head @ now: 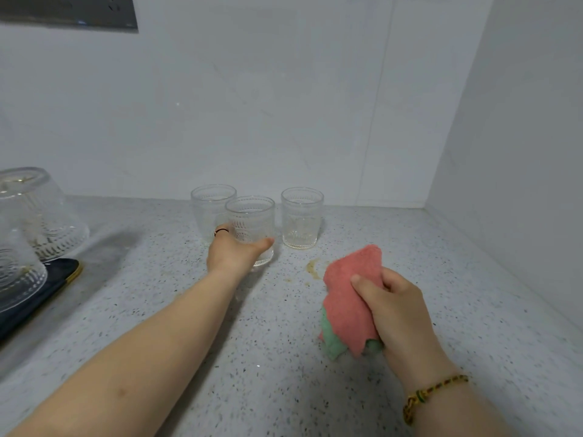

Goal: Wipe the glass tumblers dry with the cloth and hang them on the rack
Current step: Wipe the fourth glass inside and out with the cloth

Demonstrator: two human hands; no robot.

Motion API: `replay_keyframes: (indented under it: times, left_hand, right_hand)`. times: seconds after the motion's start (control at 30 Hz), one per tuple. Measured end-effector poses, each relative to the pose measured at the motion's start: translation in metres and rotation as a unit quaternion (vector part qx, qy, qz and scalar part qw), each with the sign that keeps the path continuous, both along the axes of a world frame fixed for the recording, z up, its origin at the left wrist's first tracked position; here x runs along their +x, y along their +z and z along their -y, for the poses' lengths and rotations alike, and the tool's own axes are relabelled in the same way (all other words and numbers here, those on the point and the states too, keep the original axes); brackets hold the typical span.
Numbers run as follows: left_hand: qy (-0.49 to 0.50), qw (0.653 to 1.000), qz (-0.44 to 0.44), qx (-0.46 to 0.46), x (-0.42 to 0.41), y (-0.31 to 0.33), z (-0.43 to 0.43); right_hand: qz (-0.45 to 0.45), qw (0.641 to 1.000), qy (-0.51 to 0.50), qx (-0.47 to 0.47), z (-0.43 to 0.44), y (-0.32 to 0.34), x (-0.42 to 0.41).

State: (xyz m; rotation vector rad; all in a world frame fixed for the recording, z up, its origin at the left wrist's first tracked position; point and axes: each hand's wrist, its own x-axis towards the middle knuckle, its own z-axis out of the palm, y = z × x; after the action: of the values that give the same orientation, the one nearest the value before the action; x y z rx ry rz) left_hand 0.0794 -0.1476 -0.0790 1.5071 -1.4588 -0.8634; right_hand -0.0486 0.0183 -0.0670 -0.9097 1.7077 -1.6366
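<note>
Three patterned glass tumblers stand upright on the speckled counter. My left hand (232, 252) grips the nearest tumbler (250, 220), thumb on its right side, fingers round its left. A second tumbler (209, 206) stands just behind it to the left. The third tumbler (302, 217) stands apart on the right. My right hand (396, 305) holds a bunched pink and green cloth (348, 298) just above the counter, in front of the third tumbler. At the far left two tumblers (38, 212) hang upside down over the dark rack base (60, 275).
A brownish ring stain (314, 268) marks the counter (284, 357) in front of the right tumbler. White walls close in behind and on the right, forming a corner. A grey panel (67, 11) is on the wall at upper left.
</note>
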Motion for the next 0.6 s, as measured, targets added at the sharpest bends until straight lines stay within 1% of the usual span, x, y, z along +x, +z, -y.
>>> replay_keyframes:
  times: [0.17, 0.23, 0.33, 0.43, 0.5, 0.6]
  left_hand:
    - [-0.038, 0.997, -0.060, -0.020, 0.021, 0.026, -0.035]
    - [-0.096, 0.990, -0.107, -0.005, 0.037, 0.033, -0.056]
    - [-0.202, 0.960, -0.182, 0.072, 0.061, 0.033, -0.093]
    - [-0.256, 0.926, -0.243, 0.136, 0.075, 0.025, -0.124]
    - [-0.283, 0.906, -0.281, 0.144, 0.079, 0.020, -0.140]
    - [-0.299, 0.887, -0.321, 0.146, 0.080, 0.015, -0.151]
  right_hand:
    - [-0.019, 0.999, -0.014, -0.031, -0.004, 0.005, 0.011]
    - [-0.014, 0.999, -0.010, -0.050, -0.005, 0.008, 0.016]
    - [-0.002, 0.998, -0.006, -0.067, -0.007, 0.010, 0.025]
    - [0.035, 0.995, 0.019, -0.095, -0.016, 0.014, 0.040]
    - [0.038, 0.991, 0.043, -0.122, -0.023, 0.014, 0.053]
    - [-0.011, 0.984, 0.075, -0.158, -0.031, 0.012, 0.069]
